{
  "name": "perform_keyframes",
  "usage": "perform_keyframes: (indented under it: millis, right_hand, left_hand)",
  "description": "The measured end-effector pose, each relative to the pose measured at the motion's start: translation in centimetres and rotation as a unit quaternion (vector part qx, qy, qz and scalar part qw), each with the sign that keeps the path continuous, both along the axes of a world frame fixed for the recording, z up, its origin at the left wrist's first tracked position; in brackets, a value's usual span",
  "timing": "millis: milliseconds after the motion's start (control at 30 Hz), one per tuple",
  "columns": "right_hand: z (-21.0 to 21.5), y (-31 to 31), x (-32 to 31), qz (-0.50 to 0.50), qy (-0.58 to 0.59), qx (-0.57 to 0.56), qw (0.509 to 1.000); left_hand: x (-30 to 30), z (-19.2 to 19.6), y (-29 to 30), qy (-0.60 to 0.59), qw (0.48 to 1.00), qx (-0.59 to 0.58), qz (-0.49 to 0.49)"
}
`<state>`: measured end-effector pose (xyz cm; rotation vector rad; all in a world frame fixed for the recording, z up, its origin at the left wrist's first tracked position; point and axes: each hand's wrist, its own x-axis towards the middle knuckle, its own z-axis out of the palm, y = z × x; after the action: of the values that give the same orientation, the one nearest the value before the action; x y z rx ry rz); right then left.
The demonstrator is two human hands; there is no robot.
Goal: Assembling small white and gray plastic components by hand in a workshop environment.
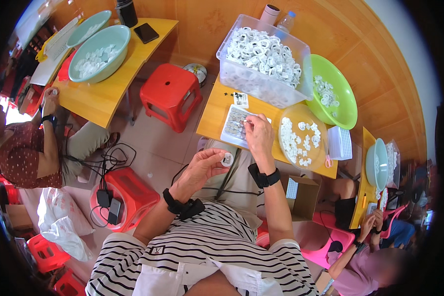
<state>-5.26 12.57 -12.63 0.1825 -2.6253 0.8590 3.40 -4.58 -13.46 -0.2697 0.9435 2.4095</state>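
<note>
My left hand (206, 165) is closed, pinching a small round white plastic part (227, 159) between thumb and fingers, in front of the table edge. Dark details show inside the part. Over the right side of a white tray (225, 137), my right hand (259, 134) has its fingertips pressed together. Whatever they pinch is too small to make out. Rows of round silvery discs (236, 122), looking like button cells, fill the tray. Just behind it lies a small white card (240, 100) with tiny black pieces beside it.
A clear bin (261, 91) of white ring-shaped parts stands at the back. Right of the tray are a shallow round dish (284, 143) of small white pieces, a green basin (348, 106) and pink scissors (328, 161). Red stools (165, 84) and cables stand left. Co-workers sit at both sides.
</note>
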Motion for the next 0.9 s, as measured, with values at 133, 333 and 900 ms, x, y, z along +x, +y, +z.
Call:
perform_keyframes:
  millis: [133, 333, 900]
  right_hand:
    - [-0.5, 0.2, -0.2, -0.015, -0.020, -0.006, 1.000]
    - [-0.1, 0.4, -0.2, 0.014, -0.029, 0.001, 0.999]
    - [1.6, -1.7, 9.3, 0.083, 0.079, -0.045, 0.992]
  left_hand:
    - [-0.1, 0.0, -0.1, -0.007, 1.000, -0.001, 0.004]
    - [-0.2, 0.0, 0.0, -0.007, 1.000, -0.002, 0.001]
    - [-0.1, 0.1, 0.8, 0.011, 1.000, -0.001, 0.004]
